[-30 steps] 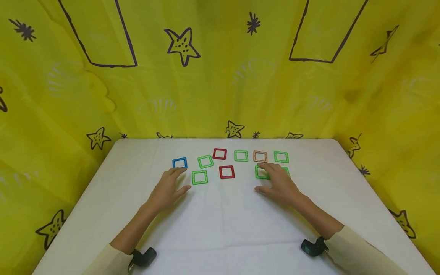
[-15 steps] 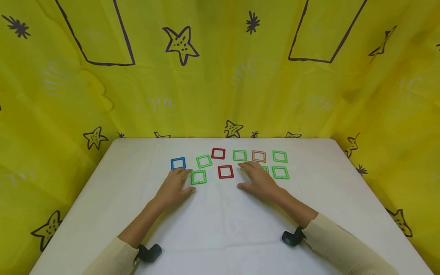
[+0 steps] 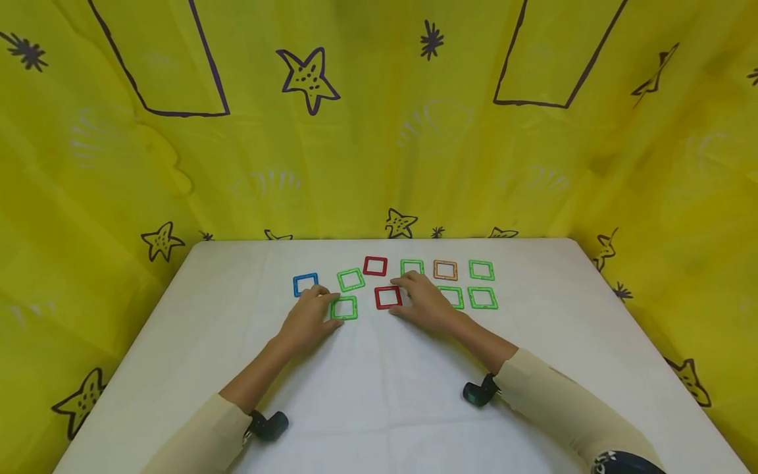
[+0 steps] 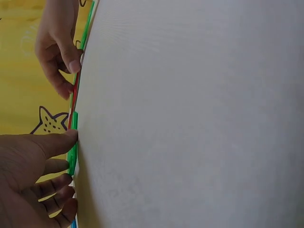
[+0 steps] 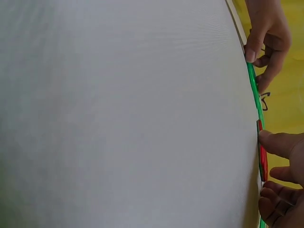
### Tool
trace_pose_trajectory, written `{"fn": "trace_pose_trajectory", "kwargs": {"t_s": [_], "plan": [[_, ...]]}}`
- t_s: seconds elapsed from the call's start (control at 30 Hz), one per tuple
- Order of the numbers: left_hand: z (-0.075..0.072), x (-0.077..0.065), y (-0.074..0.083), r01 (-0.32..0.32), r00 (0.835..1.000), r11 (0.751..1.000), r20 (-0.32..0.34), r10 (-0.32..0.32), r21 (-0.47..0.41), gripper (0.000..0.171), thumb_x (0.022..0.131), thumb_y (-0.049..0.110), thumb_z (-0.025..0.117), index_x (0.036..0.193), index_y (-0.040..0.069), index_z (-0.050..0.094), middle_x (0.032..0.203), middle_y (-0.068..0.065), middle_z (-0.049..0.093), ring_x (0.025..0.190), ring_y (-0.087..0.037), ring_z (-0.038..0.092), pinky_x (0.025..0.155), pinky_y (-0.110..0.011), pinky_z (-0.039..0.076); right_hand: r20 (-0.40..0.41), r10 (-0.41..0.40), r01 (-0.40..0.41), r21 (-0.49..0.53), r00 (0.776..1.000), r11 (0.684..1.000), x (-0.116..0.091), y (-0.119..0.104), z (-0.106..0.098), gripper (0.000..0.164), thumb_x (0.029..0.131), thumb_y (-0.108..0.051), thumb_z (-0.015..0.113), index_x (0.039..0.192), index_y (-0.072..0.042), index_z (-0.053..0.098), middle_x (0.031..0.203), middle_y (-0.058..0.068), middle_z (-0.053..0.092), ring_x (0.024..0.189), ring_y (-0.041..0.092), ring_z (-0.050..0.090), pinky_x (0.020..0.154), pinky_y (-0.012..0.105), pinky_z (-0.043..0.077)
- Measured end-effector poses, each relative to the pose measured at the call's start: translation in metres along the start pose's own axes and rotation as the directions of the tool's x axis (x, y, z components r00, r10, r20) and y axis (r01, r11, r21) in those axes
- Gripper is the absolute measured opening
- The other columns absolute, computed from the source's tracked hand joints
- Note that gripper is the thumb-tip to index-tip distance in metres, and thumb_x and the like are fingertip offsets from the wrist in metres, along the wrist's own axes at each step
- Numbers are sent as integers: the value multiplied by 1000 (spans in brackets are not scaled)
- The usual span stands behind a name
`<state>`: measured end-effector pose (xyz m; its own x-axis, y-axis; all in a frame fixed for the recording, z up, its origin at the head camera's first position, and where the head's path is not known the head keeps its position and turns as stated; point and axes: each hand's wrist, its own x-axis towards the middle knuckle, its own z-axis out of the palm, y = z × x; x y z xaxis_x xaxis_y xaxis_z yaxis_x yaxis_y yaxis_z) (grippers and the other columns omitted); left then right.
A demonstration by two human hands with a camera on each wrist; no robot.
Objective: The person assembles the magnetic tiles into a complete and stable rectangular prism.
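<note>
My left hand (image 3: 304, 321) holds a green square magnetic tile (image 3: 356, 308) by its near and far edges, between thumb and fingers. In the left wrist view the thumb (image 4: 71, 134) lies at one end of this tile. My right hand (image 3: 428, 303) pinches a red square magnetic tile (image 3: 387, 288) in the same way, with the thumb (image 5: 265, 136) at its near edge in the right wrist view. Both tiles are open frames and lie low at the white table. The left hand's other fingers are beside a blue tile (image 3: 305, 276).
Behind the hands lie another green tile (image 3: 351, 270), a red tile (image 3: 376, 258), a partly covered green tile (image 3: 412, 261) and an orange tile (image 3: 445, 262). Several green tiles (image 3: 482, 288) lie at the right. A yellow patterned curtain (image 3: 355, 151) surrounds the white table (image 3: 379, 382).
My right hand has moved left from the green tiles to the red tile. My left hand has moved right onto the green tile, which has shifted slightly right.
</note>
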<state>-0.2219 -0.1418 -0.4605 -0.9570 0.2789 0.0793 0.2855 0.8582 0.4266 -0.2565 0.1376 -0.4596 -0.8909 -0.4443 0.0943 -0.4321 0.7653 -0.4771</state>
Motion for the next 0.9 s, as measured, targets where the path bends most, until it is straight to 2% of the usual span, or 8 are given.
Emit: {"fn": "trace_pose_trajectory", "kwargs": {"t_s": [0.33, 0.53, 0.73, 0.9], "plan": [[10, 8, 15, -11, 1000, 1000, -9, 11, -26, 52, 90, 25, 86, 134, 3, 70, 130, -14, 60, 118, -31, 56, 102, -43, 52, -17, 31, -31, 43, 999, 999, 0, -2, 2, 46, 90, -26, 85, 130, -5, 71, 122, 9, 59, 113, 25, 57, 96, 40, 51], [15, 11, 24, -20, 1000, 999, 3, 20, -38, 52, 89, 26, 87, 134, 5, 71, 129, -13, 60, 112, -28, 54, 93, -39, 54, 19, 71, -72, 70, 997, 995, -7, 0, -1, 46, 87, -26, 87, 125, -6, 71, 116, 6, 57, 100, 22, 56, 86, 37, 52], [20, 15, 32, -26, 1000, 998, 5, 26, -52, 53, 89, 28, 87, 135, 6, 70, 132, -12, 59, 114, -28, 53, 94, -38, 54, 45, 116, -121, 105, 992, 987, -14, 0, -7, 45, 86, -25, 88, 123, -7, 69, 114, 5, 55, 102, 22, 56, 86, 36, 53], [24, 17, 36, -56, 998, 997, 2, 56, -56, 53, 89, 29, 87, 134, 6, 70, 129, -11, 60, 115, -27, 54, 94, -38, 54, 53, 122, -127, 114, 991, 985, -17, 0, -9, 45, 87, -26, 88, 123, -7, 69, 113, 4, 54, 101, 22, 55, 83, 34, 52]]}}
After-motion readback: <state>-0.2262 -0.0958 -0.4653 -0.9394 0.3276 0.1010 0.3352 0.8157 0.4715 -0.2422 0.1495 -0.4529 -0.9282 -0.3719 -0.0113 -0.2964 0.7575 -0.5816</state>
